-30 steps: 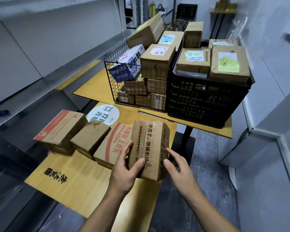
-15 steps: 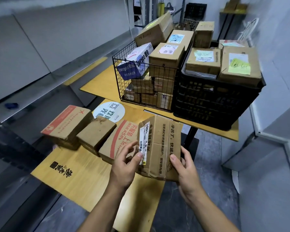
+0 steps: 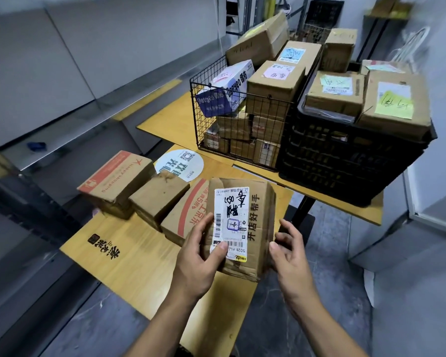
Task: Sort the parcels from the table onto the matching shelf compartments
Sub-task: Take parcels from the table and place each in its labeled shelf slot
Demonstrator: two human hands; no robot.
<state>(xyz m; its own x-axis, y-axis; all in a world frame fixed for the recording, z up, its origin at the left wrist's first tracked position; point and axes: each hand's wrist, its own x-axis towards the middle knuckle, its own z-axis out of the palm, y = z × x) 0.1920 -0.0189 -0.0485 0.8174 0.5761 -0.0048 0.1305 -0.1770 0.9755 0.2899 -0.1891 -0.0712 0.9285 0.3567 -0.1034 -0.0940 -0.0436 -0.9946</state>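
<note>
Shelving of grey metal (image 3: 62, 140) runs along the left edges of both benches; compartment marks not readable from here. Far light-wood bench (image 3: 170, 124) carries a black plastic crate (image 3: 345, 163) and a black wire basket (image 3: 216, 119), both piled with boxes. Near light-wood bench (image 3: 139, 253): three cardboard boxes (image 3: 160, 197) in a row toward its far edge.

Task item: worn brown cardboard parcel with a white shipping label (image 3: 258, 228), held up over the right edge of the near bench, just beside the row's right-end box, label face turned to the camera. Left hand (image 3: 201, 256) has the grip: fingers behind the left side, thumb (image 3: 220, 247) pressed on the label's lower corner. Right hand (image 3: 291, 253) is spread and relaxed at the right side, holding nothing; cannot tell whether its thumb touches the edge.

Judgement: one-hand hold suggests light weight. Walls dented, lower corner crushed, so soft; will give under a squeeze. Label looks glossy, likely slick under a thumb. Best hold: both palms on opposite side faces, low, away from the crushed corner, label left uncovered for reading.
</note>
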